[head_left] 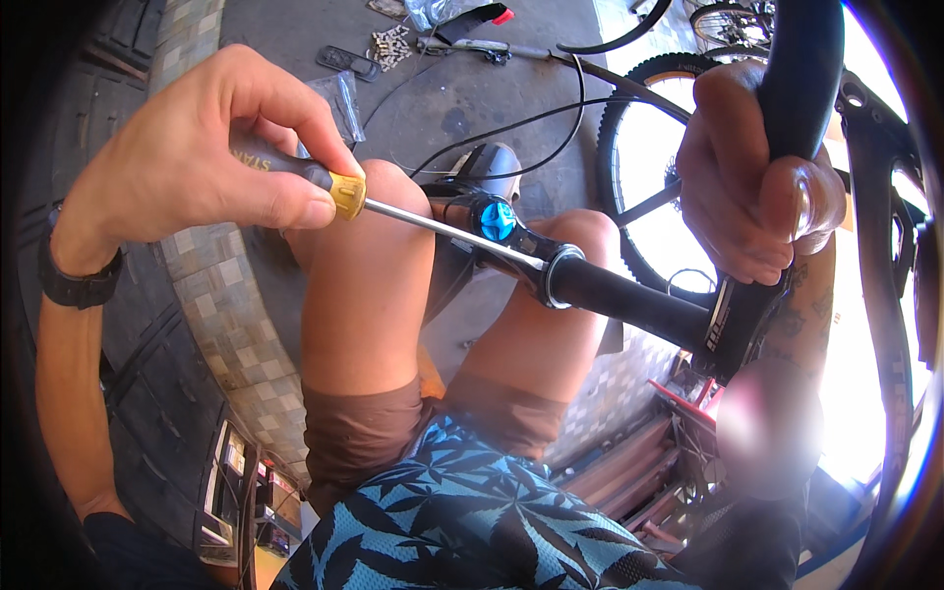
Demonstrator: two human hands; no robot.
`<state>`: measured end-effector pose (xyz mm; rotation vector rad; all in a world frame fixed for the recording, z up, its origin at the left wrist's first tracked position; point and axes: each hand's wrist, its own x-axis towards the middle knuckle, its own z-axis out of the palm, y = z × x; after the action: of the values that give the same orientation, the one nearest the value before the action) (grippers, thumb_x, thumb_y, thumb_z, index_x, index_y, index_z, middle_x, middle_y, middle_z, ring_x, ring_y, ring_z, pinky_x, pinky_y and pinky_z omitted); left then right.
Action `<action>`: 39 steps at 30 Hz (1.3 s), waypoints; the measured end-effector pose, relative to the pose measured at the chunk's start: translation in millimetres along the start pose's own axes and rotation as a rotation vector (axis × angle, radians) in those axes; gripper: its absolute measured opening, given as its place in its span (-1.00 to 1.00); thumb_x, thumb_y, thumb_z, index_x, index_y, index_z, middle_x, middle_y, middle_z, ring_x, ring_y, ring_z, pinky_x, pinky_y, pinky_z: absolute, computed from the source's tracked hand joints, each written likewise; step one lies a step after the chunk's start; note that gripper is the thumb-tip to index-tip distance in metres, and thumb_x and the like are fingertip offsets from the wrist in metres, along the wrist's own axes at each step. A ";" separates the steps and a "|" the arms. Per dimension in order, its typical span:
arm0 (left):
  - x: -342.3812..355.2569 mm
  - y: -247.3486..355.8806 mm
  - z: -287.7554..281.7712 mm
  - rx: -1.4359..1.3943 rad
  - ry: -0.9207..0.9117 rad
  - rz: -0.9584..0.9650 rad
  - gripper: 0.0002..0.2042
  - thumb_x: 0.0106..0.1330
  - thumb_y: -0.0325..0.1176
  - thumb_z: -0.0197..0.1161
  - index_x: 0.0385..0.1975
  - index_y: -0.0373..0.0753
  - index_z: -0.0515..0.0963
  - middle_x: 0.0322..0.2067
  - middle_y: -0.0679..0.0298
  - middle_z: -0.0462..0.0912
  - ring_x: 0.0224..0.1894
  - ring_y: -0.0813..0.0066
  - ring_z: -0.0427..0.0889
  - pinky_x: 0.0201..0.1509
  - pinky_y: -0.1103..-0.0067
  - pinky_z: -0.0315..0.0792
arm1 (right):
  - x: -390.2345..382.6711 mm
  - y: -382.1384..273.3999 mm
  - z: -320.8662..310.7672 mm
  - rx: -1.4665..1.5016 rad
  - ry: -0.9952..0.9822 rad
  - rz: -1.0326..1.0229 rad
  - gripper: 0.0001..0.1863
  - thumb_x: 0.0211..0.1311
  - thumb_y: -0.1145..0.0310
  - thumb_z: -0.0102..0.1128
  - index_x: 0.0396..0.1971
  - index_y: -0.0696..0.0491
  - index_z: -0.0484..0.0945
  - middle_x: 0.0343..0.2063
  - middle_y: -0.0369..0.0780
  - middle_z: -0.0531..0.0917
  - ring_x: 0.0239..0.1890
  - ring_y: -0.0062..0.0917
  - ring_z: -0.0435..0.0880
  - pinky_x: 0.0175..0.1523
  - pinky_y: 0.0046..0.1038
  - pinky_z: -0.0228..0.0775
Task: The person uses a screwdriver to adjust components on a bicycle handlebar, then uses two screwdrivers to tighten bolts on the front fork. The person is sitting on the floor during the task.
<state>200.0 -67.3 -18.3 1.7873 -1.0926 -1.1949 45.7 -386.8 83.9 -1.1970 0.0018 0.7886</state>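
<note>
My left hand (211, 162) grips a screwdriver (447, 231) by its dark and yellow handle. The shaft slants down to the right, its tip at the metal ring (562, 275) around the base of a black tube (629, 303). That tube extends from what looks like a bicycle fork crown (526, 241) with a blue cap (498, 221), near my knees. My right hand (752, 177) is closed around a thick black tube (804, 74), raised at the right. Below that hand, a black clamp-like part (730, 329) meets the far end of the fork's tube; how they join is unclear.
A knobby-tyred wheel (629, 128) stands behind, and a dark bicycle frame (890, 246) at the right. Cables (521, 123), a dark remote-like object (346, 63) and small pale pieces (391, 46) lie on the grey floor. Dark drawers (167, 393) line the left.
</note>
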 end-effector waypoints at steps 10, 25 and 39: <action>25.2 9.4 -12.4 0.099 -0.012 -0.036 -0.75 0.01 -0.36 0.58 -0.27 -0.22 0.84 -0.32 0.36 0.80 -0.20 0.63 0.68 -0.02 0.63 0.49 | -6.1 -2.2 -6.4 0.127 -0.036 0.090 -0.61 0.37 0.36 0.54 -0.40 0.10 0.39 -0.70 -0.28 0.56 -0.78 -0.65 0.51 -0.70 -0.61 0.44; -18.0 44.9 10.9 0.324 0.289 0.249 -0.70 0.07 -0.46 0.59 -0.16 -0.20 0.74 -0.21 0.34 0.67 -0.23 0.58 0.63 -0.03 0.54 0.53 | 15.0 5.1 17.9 -0.111 0.212 0.012 -0.51 0.31 0.18 0.54 -0.56 0.02 0.35 -0.80 -0.33 0.38 -0.88 -0.73 0.36 -0.81 -0.68 0.19; -30.2 119.8 41.0 -0.502 0.596 0.581 -0.49 0.74 -0.03 -0.02 0.32 -0.39 0.45 -0.55 0.43 0.38 -0.56 0.72 0.32 -0.47 0.72 0.20 | -22.4 -11.9 59.1 -0.728 1.050 -0.520 -0.42 0.56 -0.09 0.21 -0.22 0.24 0.71 -0.41 -0.14 0.77 -0.33 -0.45 0.78 -0.16 -0.39 0.58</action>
<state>124.2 -90.2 85.1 1.1890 -0.7775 -0.4695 12.3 -351.7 126.2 -2.0748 0.2749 -0.4078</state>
